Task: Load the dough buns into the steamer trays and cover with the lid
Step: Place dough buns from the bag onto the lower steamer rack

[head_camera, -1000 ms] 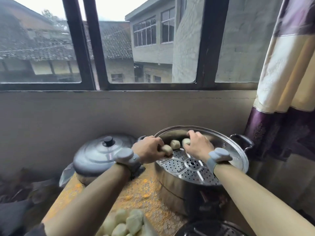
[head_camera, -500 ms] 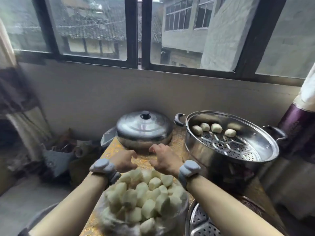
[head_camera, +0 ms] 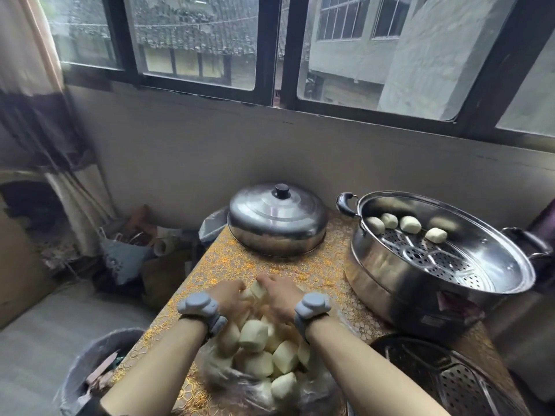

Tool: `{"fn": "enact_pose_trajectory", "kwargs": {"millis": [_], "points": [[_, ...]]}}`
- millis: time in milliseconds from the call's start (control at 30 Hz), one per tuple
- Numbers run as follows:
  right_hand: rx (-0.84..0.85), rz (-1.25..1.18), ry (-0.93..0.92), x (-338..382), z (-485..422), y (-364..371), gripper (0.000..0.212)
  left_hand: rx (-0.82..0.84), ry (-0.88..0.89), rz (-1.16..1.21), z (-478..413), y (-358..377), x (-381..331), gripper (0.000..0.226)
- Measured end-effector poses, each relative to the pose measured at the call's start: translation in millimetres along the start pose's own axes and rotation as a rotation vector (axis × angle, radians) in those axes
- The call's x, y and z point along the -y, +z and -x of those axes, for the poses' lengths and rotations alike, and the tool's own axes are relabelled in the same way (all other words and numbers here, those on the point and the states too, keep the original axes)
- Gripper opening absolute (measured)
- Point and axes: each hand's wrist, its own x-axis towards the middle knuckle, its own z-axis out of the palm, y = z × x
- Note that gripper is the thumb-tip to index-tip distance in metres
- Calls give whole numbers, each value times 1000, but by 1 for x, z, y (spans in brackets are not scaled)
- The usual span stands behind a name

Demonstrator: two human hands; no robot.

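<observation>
- While both my hands rest on the heap of pale dough buns (head_camera: 253, 334) in a crumpled clear plastic bag (head_camera: 228, 376), my left hand (head_camera: 231, 297) and right hand (head_camera: 282, 297) sit close together at its far edge, fingers bent down among the buns.
- One bun (head_camera: 257, 288) shows between the two hands. The fingers are blurred, so I cannot tell whether either hand is actually grasping a bun or only touching the heap.
- Grey wrist bands (head_camera: 198, 304) sit just behind both hands.
- Beyond my right hand and off to its right stands the round steel steamer tray (head_camera: 390, 280) with a perforated floor. Four buns (head_camera: 410, 224) lie in a row along its far side.
- Straight ahead of my hands, well apart from them, the domed steel lid with a black knob (head_camera: 277, 220) rests flat on the gold patterned tablecloth (head_camera: 240, 259), just left of the steamer.
- Near my right forearm lies a second perforated steel tray (head_camera: 450, 382).
</observation>
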Motion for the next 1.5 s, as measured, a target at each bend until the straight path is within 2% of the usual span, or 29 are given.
{"fn": "enact_pose_trajectory", "kwargs": {"millis": [67, 167, 267, 367, 467, 533, 600, 700, 767, 933, 1000, 1067, 1100, 1167, 1233, 1367, 1500], "points": [[-59, 18, 0, 0, -1, 4, 54, -9, 7, 16, 0, 1, 0, 41], [-108, -2, -20, 1, 1, 5, 47, -20, 15, -23, 0, -1, -1, 36], [-166, -77, -24, 0, 7, 3, 51, -41, 26, -51, 2, -4, -3, 33], [-214, -123, 5, -4, 12, -6, 62, -101, 18, 16, 6, -12, -6, 35], [-250, -200, 28, -12, 22, -27, 56, -189, 22, 186, 7, -25, -15, 33], [-279, -280, 25, -20, 30, -46, 52, -224, 47, 383, 7, -39, -24, 33], [-311, -369, 43, -33, 44, -72, 53, -229, 134, 575, 7, -55, -44, 43], [-371, -462, 56, -54, 64, -111, 58, -201, 243, 822, 6, -75, -80, 45], [-439, -535, 73, -76, 80, -135, 60, -189, 339, 882, 2, -88, -112, 50], [-621, -719, 148, -138, 115, -181, 56, -252, 565, 801, -11, -113, -203, 42], [-702, -702, 254, -177, 125, -193, 60, -257, 610, 762, -25, -115, -244, 50], [-721, -631, 368, -205, 130, -199, 73, -322, 590, 554, -38, -112, -272, 56], [-720, -598, 429, -226, 133, -200, 76, -348, 574, 388, -46, -107, -291, 48], [-645, -505, 541, -256, 136, -199, 69, -441, 524, 7, -54, -93, -317, 38], [-548, -411, 646, -292, 133, -196, 65, -476, 502, -199, -76, -75, -340, 38], [-418, -331, 790, -346, 114, -187, 67, -396, 426, -224, -122, -45, -349, 19], [-360, -249, 878, -384, 91, -178, 68, -324, 379, -226, -152, -29, -354, 31]]}}
